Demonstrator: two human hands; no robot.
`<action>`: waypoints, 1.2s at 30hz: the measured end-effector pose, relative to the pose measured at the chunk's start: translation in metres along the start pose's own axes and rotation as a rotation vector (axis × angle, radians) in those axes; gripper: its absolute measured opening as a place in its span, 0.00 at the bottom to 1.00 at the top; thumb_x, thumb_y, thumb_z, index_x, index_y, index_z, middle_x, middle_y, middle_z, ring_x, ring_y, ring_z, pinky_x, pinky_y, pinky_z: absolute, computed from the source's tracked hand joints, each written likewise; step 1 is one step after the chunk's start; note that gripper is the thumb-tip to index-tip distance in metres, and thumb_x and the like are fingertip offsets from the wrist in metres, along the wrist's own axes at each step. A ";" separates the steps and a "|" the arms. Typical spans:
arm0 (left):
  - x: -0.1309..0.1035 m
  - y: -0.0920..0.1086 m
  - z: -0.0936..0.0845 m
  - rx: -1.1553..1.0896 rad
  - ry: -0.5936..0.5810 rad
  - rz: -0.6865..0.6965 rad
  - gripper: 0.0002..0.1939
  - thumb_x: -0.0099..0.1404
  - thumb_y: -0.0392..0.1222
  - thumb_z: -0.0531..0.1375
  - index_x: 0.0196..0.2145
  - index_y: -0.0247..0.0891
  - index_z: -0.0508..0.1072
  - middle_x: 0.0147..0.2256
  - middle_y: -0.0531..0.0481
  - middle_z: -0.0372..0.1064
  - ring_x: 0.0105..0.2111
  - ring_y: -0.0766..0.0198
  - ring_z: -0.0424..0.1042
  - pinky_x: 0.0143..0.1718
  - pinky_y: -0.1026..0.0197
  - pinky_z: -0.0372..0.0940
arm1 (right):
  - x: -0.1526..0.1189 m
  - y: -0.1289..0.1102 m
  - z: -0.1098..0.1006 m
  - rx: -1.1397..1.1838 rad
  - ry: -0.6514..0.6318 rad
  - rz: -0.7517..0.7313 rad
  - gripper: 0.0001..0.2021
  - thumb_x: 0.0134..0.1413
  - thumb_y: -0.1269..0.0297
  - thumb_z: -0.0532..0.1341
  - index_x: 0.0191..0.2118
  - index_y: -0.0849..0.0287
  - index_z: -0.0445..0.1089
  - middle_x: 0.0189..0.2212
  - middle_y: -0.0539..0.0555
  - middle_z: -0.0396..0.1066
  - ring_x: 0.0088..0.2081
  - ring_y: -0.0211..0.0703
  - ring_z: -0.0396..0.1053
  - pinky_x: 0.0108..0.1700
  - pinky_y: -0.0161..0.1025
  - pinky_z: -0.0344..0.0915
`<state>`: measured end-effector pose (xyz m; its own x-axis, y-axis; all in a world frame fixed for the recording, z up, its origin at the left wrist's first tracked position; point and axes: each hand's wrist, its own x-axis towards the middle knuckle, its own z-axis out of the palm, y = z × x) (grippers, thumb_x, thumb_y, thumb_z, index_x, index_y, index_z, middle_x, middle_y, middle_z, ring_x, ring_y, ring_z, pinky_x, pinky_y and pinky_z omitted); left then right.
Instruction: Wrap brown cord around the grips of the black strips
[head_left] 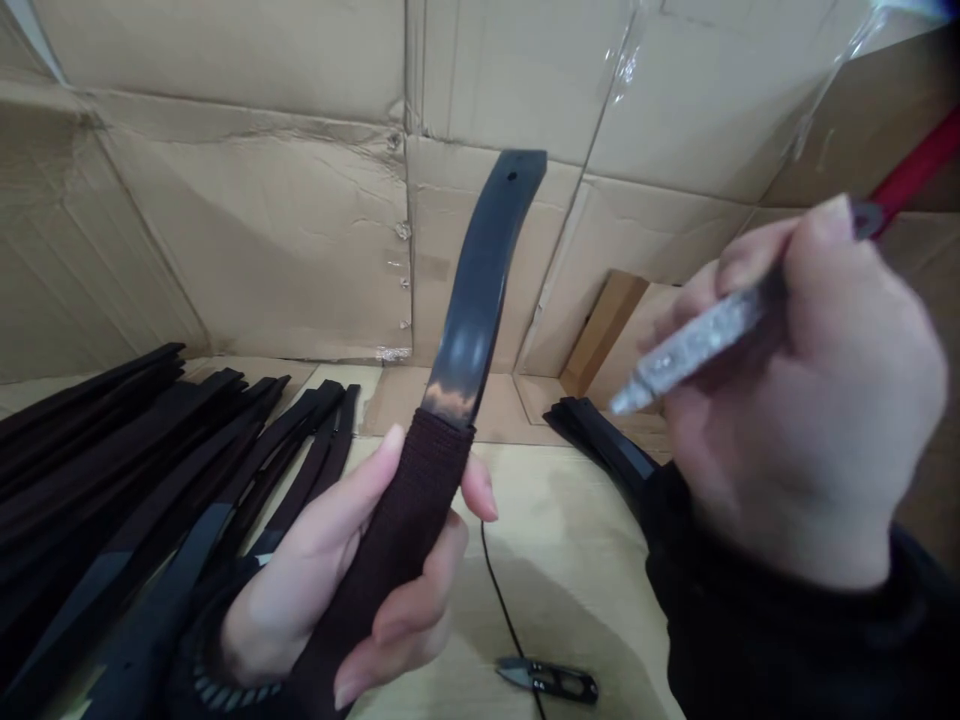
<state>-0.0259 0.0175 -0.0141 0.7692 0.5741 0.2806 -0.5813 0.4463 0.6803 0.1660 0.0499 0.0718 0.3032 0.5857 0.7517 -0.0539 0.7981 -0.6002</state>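
Observation:
My left hand (390,570) is wrapped round a curved dark blade-like strip (487,260) whose lower part has a dark brown cord wrapping (405,500). The strip's bare end points up and has a small hole near its tip. Beside it on the right, my right hand (817,390) grips a pointed tool (694,345) with a rough silvery front, its tip aimed left and apart from the strip. A red piece behind that hand seems to belong to the tool. Below, black-handled thread snips (551,680) lie on the table across a thin dark cord (495,580).
Many similar dark strips (172,430) lie stacked on the left. A few more strips (607,440) lie at the right, partly behind my right sleeve. Cardboard walls (300,230) enclose the back and sides of the pale tabletop (600,580).

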 end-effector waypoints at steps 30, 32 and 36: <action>0.001 -0.014 -0.002 -0.014 -0.059 -0.138 0.33 0.66 0.64 0.34 0.30 0.38 0.67 0.09 0.62 0.49 0.04 0.74 0.42 0.11 0.68 0.43 | -0.062 0.013 0.016 0.313 -0.815 0.653 0.10 0.53 0.56 0.62 0.35 0.58 0.71 0.22 0.47 0.69 0.25 0.35 0.66 0.31 0.34 0.64; 0.001 -0.013 0.000 0.001 -0.050 -0.125 0.33 0.66 0.63 0.33 0.31 0.38 0.67 0.09 0.62 0.48 0.04 0.74 0.41 0.11 0.68 0.43 | -0.062 0.013 0.016 0.350 -0.798 0.619 0.10 0.57 0.58 0.59 0.30 0.59 0.70 0.23 0.47 0.69 0.27 0.33 0.65 0.36 0.34 0.65; -0.001 -0.008 0.005 0.042 0.013 -0.172 0.34 0.65 0.65 0.33 0.30 0.39 0.67 0.10 0.62 0.47 0.06 0.74 0.40 0.11 0.69 0.43 | -0.063 0.012 0.016 0.429 -0.853 0.694 0.09 0.57 0.59 0.59 0.38 0.58 0.72 0.22 0.46 0.70 0.26 0.32 0.68 0.37 0.33 0.66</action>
<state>-0.0207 0.0102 -0.0161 0.8527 0.5007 0.1489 -0.4295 0.5099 0.7454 0.1306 0.0254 0.0216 -0.6419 0.6885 0.3375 -0.3211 0.1583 -0.9337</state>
